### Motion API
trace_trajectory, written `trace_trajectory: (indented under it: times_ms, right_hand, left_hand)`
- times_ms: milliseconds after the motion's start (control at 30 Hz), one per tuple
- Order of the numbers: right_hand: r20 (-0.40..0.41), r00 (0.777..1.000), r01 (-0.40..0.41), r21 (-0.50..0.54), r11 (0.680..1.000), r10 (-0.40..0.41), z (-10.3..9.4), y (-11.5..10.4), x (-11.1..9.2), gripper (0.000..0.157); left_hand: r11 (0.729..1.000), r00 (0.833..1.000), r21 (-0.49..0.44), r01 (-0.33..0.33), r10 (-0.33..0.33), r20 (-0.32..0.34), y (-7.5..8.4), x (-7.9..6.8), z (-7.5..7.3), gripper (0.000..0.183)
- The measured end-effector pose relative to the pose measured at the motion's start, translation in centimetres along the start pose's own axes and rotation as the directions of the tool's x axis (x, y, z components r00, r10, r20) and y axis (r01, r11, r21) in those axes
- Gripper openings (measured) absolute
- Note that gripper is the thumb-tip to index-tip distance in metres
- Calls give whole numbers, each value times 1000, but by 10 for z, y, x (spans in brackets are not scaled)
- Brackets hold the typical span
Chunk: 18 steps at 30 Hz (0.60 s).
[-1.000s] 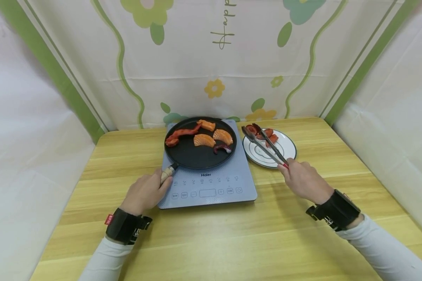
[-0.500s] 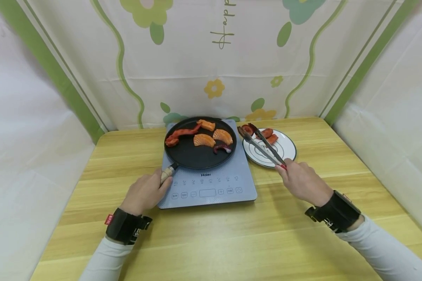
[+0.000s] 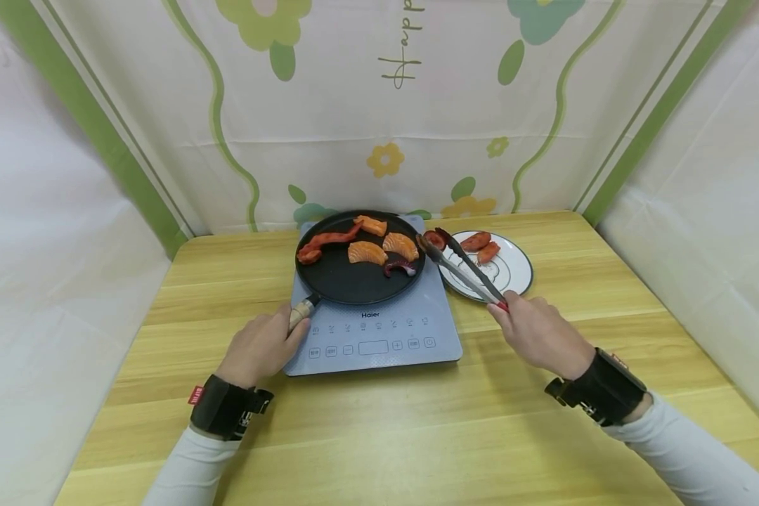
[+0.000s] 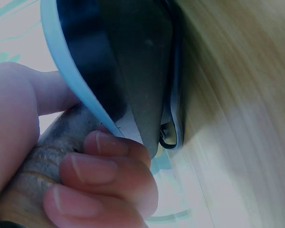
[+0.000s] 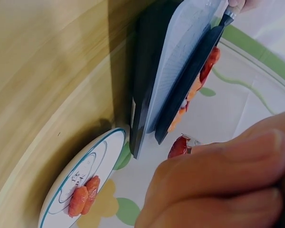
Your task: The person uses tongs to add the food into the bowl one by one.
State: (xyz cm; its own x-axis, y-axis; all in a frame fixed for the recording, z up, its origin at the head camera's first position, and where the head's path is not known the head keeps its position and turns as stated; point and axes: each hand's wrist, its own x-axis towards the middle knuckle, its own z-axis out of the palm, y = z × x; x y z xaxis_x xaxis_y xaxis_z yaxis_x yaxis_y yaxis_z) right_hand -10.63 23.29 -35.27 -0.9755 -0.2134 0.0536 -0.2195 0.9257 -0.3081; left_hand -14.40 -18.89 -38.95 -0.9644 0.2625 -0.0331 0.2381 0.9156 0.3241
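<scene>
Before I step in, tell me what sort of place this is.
Likely a small staged cooking booth rather than a full kitchen: a frying pan sits on a portable hob on a wooden table, with flower-printed cloth behind.

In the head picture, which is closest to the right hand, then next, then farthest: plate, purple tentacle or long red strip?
1. White plate: ahead of the right hand, slightly left.
2. Purple tentacle: right side of the frying pan.
3. Long red strip: left side of the pan.
</scene>
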Motion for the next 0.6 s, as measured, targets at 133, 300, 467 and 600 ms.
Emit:
trace_trajectory:
  times_ms: [133,300,467,600]
  right_hand:
    - [4,1000,13,4,1000,-13,0,-2,-1,41]
    - [11,1000,19,3,1000,-20,-1,-5,0,37]
    - [9,999,39,-1,999,-39,-1,-9,-1,36]
    - [9,998,59,-5,998,-59,-1,-11,-1,38]
  left_hand:
    - [1000,1000,-5,-1,1,-4,0,0,0,55]
    - [1000,1000,-11,0,0,-6,0,0,1,52]
    - [1000,1000,-6,-2,2,-6,0,0,1,53]
    - [1000,1000,-2,-5,5,-10,-1,0,1,54]
